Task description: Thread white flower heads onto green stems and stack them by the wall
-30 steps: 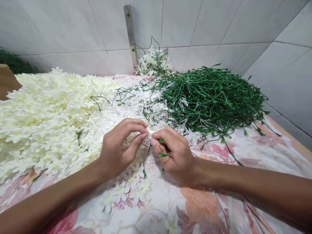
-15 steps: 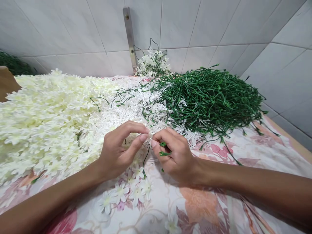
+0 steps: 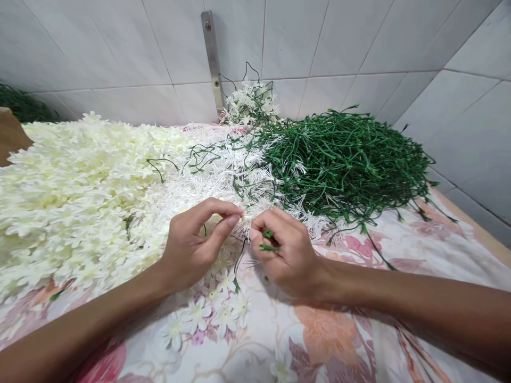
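Stems with green tips (image 3: 269,247) sit inside the curled right hand (image 3: 286,258), its fingers closed around them. Just beside it, the left hand (image 3: 189,247) presses thumb and forefinger together; whether they pinch anything small, I cannot tell. White spiky pieces (image 3: 215,181) lie behind the hands, between cream flowers (image 3: 72,197) at left and a green stem pile (image 3: 347,159) at right.

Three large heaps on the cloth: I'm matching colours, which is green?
The tangled heap of thin green stems, rightmost; the bristly white heap and the cream-petalled flower heap are mainly pale.
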A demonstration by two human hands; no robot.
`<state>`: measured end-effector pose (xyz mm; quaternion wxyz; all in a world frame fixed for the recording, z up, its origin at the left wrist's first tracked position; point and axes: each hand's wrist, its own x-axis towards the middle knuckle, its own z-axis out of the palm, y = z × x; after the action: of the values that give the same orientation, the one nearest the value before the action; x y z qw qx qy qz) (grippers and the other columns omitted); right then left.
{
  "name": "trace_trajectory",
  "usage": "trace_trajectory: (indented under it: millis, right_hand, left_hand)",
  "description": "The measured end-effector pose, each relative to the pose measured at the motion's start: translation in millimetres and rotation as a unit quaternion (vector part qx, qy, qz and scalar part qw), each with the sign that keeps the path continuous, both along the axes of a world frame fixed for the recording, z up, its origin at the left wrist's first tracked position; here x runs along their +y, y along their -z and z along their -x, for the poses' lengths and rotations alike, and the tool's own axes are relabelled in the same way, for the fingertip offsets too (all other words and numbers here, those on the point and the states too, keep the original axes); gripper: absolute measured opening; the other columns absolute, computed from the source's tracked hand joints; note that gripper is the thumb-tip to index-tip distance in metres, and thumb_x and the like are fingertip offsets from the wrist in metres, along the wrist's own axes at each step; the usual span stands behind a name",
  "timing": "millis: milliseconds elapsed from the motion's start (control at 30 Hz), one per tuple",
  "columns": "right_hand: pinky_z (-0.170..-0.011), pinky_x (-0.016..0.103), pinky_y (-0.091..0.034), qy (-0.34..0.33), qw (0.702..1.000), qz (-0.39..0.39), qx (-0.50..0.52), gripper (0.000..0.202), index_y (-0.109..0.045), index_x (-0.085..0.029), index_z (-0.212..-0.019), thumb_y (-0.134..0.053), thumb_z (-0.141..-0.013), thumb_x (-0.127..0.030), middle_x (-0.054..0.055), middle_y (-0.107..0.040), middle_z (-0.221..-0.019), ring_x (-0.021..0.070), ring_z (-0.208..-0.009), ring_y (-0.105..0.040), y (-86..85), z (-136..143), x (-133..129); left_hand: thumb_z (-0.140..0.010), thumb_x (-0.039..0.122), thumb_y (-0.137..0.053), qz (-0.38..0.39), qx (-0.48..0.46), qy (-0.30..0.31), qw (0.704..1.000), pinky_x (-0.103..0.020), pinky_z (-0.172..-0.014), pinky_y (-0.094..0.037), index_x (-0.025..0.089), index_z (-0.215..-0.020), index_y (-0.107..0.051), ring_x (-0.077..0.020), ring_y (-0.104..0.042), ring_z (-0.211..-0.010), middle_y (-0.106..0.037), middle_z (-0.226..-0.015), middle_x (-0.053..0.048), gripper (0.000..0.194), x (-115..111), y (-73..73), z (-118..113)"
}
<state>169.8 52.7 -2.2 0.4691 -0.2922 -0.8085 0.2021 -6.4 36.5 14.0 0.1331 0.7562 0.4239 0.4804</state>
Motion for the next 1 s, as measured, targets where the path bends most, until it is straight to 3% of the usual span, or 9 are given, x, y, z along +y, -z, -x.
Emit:
trace_trajectory:
  millis: [233, 567, 800, 900, 1000]
  right_hand:
    - [-0.057, 0.028, -0.031, -0.011, 1.0, 0.001, -0.02, 0.014, -0.039, -0.022, -0.067, -0.042, -0.076, -0.012, -0.003, -0.042, -0.06, 0.0134, -0.056, -0.038, -1.1, 0.3, 0.8]
    - [-0.057, 0.027, -0.032, -0.002, 0.999, -0.04, -0.023, 0.013, -0.05, -0.019, -0.078, -0.044, -0.086, -0.01, -0.005, -0.04, -0.059, 0.0132, -0.055, -0.037, 1.8, 1.8, 1.6]
    - [-0.057, 0.027, -0.032, 0.002, 0.999, -0.04, -0.032, 0.014, -0.051, -0.02, -0.08, -0.044, -0.087, -0.01, -0.005, -0.041, -0.057, 0.0137, -0.055, -0.038, 1.9, 1.6, 1.4]
    - [-0.056, 0.027, -0.032, -0.001, 0.999, -0.019, -0.036, 0.012, -0.05, -0.02, -0.081, -0.046, -0.085, -0.01, -0.005, -0.041, -0.06, 0.0133, -0.056, -0.038, 2.8, 1.8, 1.3]
    - [-0.053, 0.026, -0.03, -0.021, 0.998, 0.055, -0.026, 0.01, -0.048, -0.019, -0.092, -0.051, -0.083, -0.018, -0.006, -0.038, -0.061, 0.0125, -0.053, -0.036, 1.5, 1.3, 0.1]
  left_hand:
    - [-0.086, 0.008, -0.061, 0.005, -0.015, 0.011, 1.0, -0.022, -0.077, -0.051, 0.021, -0.095, -0.064, -0.0104, -0.064, -0.084, -0.069, -0.088, 0.001, 0.017, 0.6, 2.5, -0.7]
    - [-0.082, 0.015, -0.069, 0.118, -0.119, 0.044, 0.985, -0.02, -0.066, -0.053, 0.019, -0.092, -0.064, -0.0105, -0.063, -0.072, -0.065, -0.081, 0.0, 0.012, 3.9, -5.1, -1.6]
    - [-0.079, 0.015, -0.071, 0.145, -0.14, 0.059, 0.978, -0.022, -0.066, -0.057, 0.018, -0.091, -0.064, -0.0119, -0.065, -0.071, -0.067, -0.078, -0.001, 0.015, 3.5, -4.2, -1.3]
    - [-0.078, 0.013, -0.072, 0.143, -0.162, 0.052, 0.975, -0.021, -0.067, -0.058, 0.018, -0.096, -0.063, -0.0115, -0.067, -0.072, -0.068, -0.078, 0.0, 0.021, 3.0, -3.5, -1.8]
    - [-0.075, 0.012, -0.075, 0.146, -0.172, 0.034, 0.974, -0.017, -0.067, -0.057, 0.019, -0.094, -0.065, -0.0095, -0.068, -0.07, -0.069, -0.075, 0.001, 0.022, 1.8, -5.1, -3.4]
